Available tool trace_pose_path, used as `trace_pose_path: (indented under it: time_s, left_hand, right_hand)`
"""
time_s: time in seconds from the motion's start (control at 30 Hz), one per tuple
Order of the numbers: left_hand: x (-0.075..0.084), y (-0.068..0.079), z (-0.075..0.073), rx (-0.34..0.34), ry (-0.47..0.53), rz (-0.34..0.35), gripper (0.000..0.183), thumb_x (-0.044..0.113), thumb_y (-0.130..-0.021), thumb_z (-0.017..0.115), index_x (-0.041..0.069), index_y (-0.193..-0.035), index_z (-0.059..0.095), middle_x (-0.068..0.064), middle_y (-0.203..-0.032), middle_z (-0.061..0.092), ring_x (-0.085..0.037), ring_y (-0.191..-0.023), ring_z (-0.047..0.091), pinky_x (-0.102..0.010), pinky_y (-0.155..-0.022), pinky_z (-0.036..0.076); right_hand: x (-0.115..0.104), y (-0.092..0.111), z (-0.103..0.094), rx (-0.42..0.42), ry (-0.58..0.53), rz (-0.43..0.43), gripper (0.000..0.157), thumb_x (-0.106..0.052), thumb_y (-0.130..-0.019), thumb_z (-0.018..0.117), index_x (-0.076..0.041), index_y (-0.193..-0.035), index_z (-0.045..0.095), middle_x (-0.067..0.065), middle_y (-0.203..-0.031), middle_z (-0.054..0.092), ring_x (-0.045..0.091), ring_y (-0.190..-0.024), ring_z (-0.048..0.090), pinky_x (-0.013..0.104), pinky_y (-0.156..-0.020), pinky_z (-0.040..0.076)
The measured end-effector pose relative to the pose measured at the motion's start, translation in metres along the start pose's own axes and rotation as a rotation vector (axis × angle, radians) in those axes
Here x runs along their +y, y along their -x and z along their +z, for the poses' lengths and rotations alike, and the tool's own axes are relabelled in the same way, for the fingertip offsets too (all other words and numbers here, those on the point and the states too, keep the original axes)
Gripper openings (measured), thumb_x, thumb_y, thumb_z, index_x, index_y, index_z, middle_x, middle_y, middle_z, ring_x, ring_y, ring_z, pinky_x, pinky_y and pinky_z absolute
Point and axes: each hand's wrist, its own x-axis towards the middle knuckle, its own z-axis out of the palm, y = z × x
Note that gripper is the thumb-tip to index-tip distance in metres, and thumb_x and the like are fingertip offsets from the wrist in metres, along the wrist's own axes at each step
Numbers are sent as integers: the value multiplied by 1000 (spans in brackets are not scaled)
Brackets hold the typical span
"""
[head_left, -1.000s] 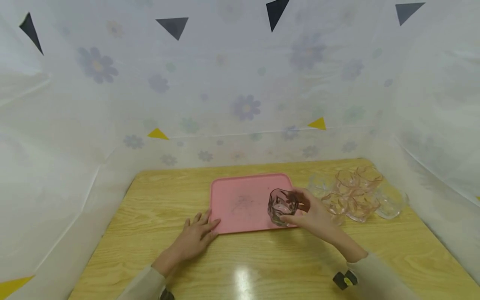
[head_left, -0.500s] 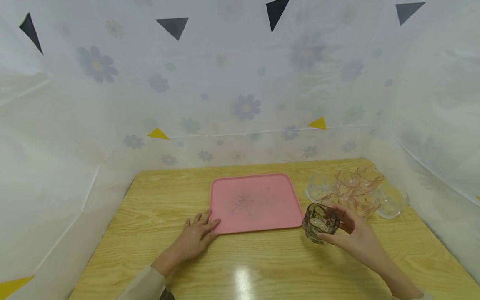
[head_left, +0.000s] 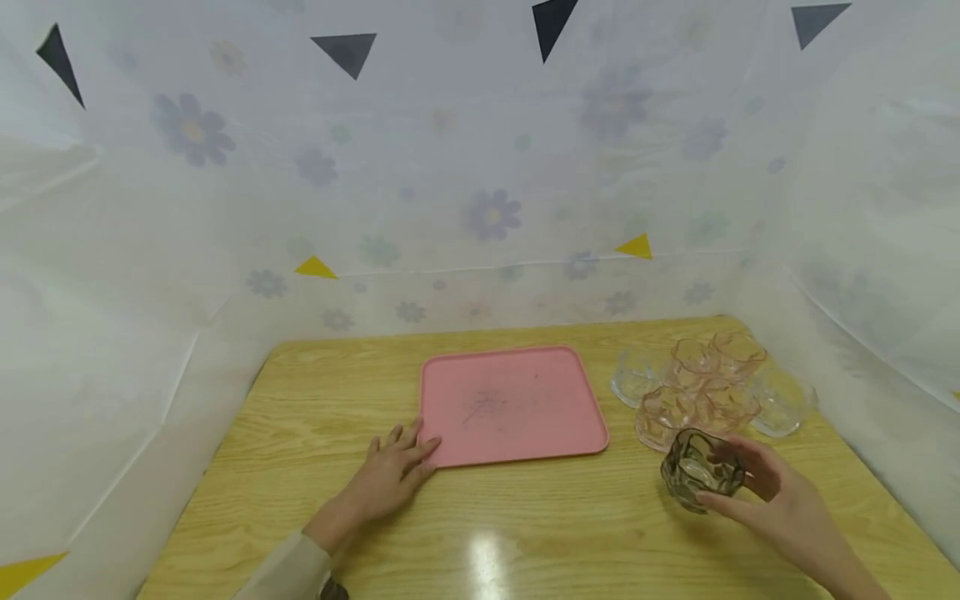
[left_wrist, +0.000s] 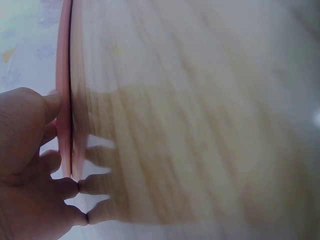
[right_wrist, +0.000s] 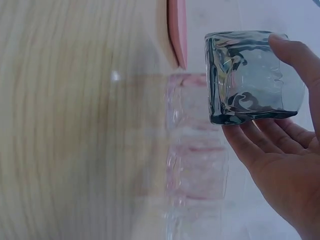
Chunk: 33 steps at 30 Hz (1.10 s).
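Observation:
My right hand (head_left: 783,504) holds a smoky grey glass cup (head_left: 693,475) between thumb and fingers, in front of the pink-tinted glasses. In the right wrist view the grey glass cup (right_wrist: 247,80) is clear of the table surface, thumb on one side and fingers on the other. My left hand (head_left: 382,475) rests flat at the near left corner of a pink tray (head_left: 517,408), fingers spread. The left wrist view has the fingers of the left hand (left_wrist: 30,165) against the edge of the pink tray (left_wrist: 63,75). Only dark marks show on the tray's surface.
Right of the tray stand several pink-tinted glasses (head_left: 663,417) close together, with a clear glass (head_left: 636,379) on their left and another clear glass (head_left: 783,404) on their right. White patterned sheeting (head_left: 480,167) walls in the wooden table (head_left: 337,375) at the back and sides.
The right hand has carried the grey glass cup from over the tray's right side rightward and nearer to me, over the table. The left hand and the tray have stayed put.

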Motion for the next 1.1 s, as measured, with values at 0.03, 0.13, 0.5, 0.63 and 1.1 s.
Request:
trace_pose_path:
  time_s: [0.03, 0.13, 0.5, 0.63, 1.1]
  left_hand:
    - [0, 0, 0, 1, 0, 0, 48, 34, -111, 54, 12, -154, 55, -23, -172, 22, -59, -155, 21, -83, -120, 7]
    - [1, 0, -1, 1, -3, 1, 48, 33, -111, 54, 12, -154, 55, -23, -171, 22, -59, -155, 21, -83, -120, 7]
    - [2, 0, 0, -7, -2, -12, 47, 32, -111, 54, 13, -154, 54, -23, -172, 22, -58, -156, 20, -83, -121, 6]
    - [2, -1, 0, -1, -4, -8, 47, 32, -111, 54, 13, -154, 54, -23, -172, 22, -58, -156, 20, -83, -121, 7]
    - [-2, -2, 1, -14, -12, -9, 49, 35, -112, 52, 15, -156, 53, -21, -173, 21, -57, -156, 20, -83, -121, 8]
  right_hand:
    - [3, 1, -2, 8, 6, 4, 74, -12, -84, 90, -5, -146, 50, -30, -124, 64, -22, -113, 55, -2, -88, 45]
    - [12, 4, -10, 30, 17, 22, 72, -12, -85, 89, -3, -145, 49, -28, -122, 65, -22, -111, 55, -3, -87, 44]
    - [45, 8, -34, 72, 57, 100, 75, -16, -90, 86, -11, -151, 43, -39, -124, 55, -32, -113, 45, -6, -80, 38]
    - [54, 8, -38, 78, 63, 135, 76, -19, -91, 85, -12, -153, 41, -42, -122, 52, -35, -111, 42, -6, -78, 38]
    - [76, 6, -40, 48, 70, 140, 77, -20, -93, 84, -5, -153, 39, -37, -126, 46, -34, -109, 34, -7, -77, 39]
